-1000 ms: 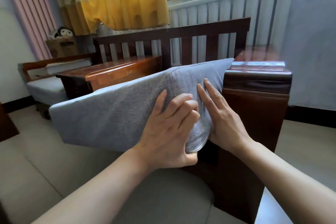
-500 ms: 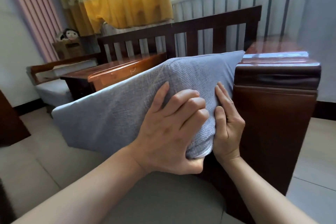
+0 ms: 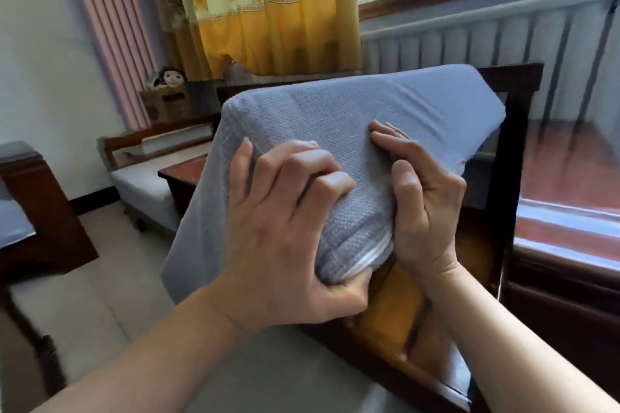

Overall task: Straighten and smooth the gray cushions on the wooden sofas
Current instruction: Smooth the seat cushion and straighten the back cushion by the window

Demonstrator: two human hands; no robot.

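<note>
Both hands grip: your left hand (image 3: 285, 245) clenches the gray cushion (image 3: 335, 131) corner, right hand (image 3: 422, 198) pinches alongside. Cushion has tilted up since earlier; cover ready for tugging straight.

I have only one view, from the head camera: it looks forward and slightly down, very close on the gray woven cushion (image 3: 335, 124), with the dark wooden sofa frame (image 3: 510, 178) behind and the yellow patterned curtain (image 3: 268, 7) above.
</note>
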